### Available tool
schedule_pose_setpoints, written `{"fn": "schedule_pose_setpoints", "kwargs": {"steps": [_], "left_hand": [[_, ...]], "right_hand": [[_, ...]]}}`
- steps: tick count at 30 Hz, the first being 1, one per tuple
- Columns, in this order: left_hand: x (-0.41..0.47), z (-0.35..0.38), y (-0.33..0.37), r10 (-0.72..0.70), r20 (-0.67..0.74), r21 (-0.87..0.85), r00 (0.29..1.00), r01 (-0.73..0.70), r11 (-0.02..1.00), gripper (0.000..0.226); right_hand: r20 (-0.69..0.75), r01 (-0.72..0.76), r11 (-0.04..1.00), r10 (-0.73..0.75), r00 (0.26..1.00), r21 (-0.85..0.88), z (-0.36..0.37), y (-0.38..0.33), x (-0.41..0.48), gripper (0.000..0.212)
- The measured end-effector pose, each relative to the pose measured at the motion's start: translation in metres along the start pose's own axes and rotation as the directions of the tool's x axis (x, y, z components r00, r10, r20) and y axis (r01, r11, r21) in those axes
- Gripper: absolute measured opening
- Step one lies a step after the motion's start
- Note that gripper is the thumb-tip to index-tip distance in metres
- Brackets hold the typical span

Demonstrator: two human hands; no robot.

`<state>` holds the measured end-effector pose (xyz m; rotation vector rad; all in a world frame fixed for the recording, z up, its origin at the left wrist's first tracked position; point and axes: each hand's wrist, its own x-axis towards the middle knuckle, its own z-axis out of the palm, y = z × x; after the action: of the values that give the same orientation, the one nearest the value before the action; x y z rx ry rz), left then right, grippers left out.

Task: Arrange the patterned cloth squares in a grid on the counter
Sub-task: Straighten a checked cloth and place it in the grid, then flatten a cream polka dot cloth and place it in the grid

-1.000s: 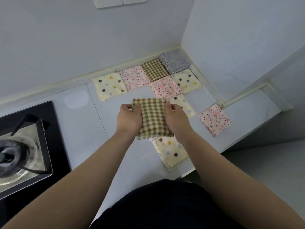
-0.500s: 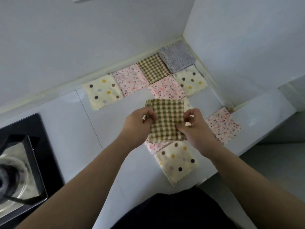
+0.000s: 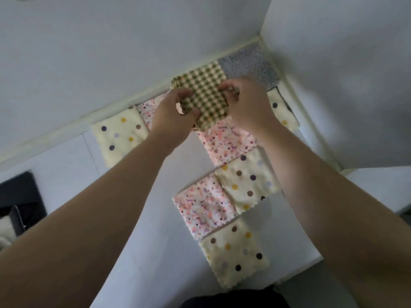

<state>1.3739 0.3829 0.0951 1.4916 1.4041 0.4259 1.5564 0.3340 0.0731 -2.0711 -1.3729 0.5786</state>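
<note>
A green-and-cream checked cloth square (image 3: 205, 94) is held far out near the back wall, over the row of laid squares. My left hand (image 3: 175, 112) pinches its left edge and my right hand (image 3: 244, 103) pinches its right edge. Under and around it lie a grey dotted square (image 3: 249, 63) in the corner, a pink speckled square (image 3: 148, 110) and a cream polka-dot square (image 3: 119, 134) along the wall. A pink speckled square (image 3: 226, 141), a cream dotted one (image 3: 246, 181), another pink one (image 3: 203, 207) and a cream one (image 3: 235, 252) run toward me.
The white counter (image 3: 73, 174) meets the back wall and a side wall at the right corner. A black stove (image 3: 20, 201) sits at the left edge. Another cream dotted square (image 3: 281, 112) lies by the right wall. The counter's front edge is near the closest cream square.
Both hands have carried the checked square away from me, from above the middle of the counter to the back row by the wall. The camera has leaned forward.
</note>
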Motion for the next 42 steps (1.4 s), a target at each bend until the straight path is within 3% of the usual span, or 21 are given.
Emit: {"fn": "schedule_pose_setpoints", "kwargs": {"steps": [5,8,12,15,18,20,22,28,35,39,42], "left_hand": [[0.040,0.012,0.000,-0.063,-0.034,-0.013,0.997,0.063,0.998,0.040],[0.047,0.020,0.000,-0.102,-0.057,0.028,0.993,0.103,0.994,0.050],[0.047,0.025,0.003,-0.010,-0.053,0.290,0.999,0.025,0.957,0.053],[0.046,0.024,0.005,0.086,-0.038,0.548,0.996,-0.052,0.835,0.053],[0.046,0.021,0.003,0.334,0.006,0.797,0.943,-0.206,0.568,0.047],[0.048,0.020,0.001,0.411,0.087,0.861,0.907,-0.276,0.428,0.048],[0.053,0.021,-0.001,0.382,0.160,0.872,0.910,-0.312,0.377,0.051],[0.059,0.022,-0.002,0.256,0.249,0.833,0.934,-0.341,0.435,0.059],[0.070,0.020,-0.003,0.196,0.294,0.805,0.936,-0.353,0.476,0.064],[0.047,0.014,-0.004,0.338,0.225,0.722,0.914,-0.390,0.571,0.054],[0.007,0.009,-0.013,0.501,0.149,0.679,0.853,-0.457,0.575,0.037]], "right_hand": [[0.102,0.038,0.998,-0.031,0.994,-0.058,0.001,0.006,0.043,0.037],[0.155,0.076,0.980,-0.047,0.987,-0.184,0.008,0.010,0.058,0.037],[0.221,0.128,0.932,-0.054,0.974,-0.338,0.011,0.010,0.065,0.026],[0.241,0.202,0.881,-0.104,0.965,-0.428,0.005,0.002,0.066,0.019],[0.211,0.291,0.831,-0.214,0.954,-0.474,-0.001,-0.004,0.065,0.025],[0.229,0.395,0.785,-0.322,0.919,-0.478,-0.001,-0.006,0.065,0.025],[0.269,0.479,0.730,-0.397,0.878,-0.487,0.002,-0.004,0.068,0.024],[0.407,0.451,0.708,-0.248,0.879,-0.544,0.014,-0.003,0.070,0.031],[0.386,0.380,0.735,-0.173,0.906,-0.562,0.022,-0.007,0.063,0.032],[0.348,0.383,0.770,-0.222,0.911,-0.510,0.011,-0.008,0.047,0.034],[0.288,0.353,0.821,-0.241,0.927,-0.448,-0.002,-0.010,0.015,0.028]]}}
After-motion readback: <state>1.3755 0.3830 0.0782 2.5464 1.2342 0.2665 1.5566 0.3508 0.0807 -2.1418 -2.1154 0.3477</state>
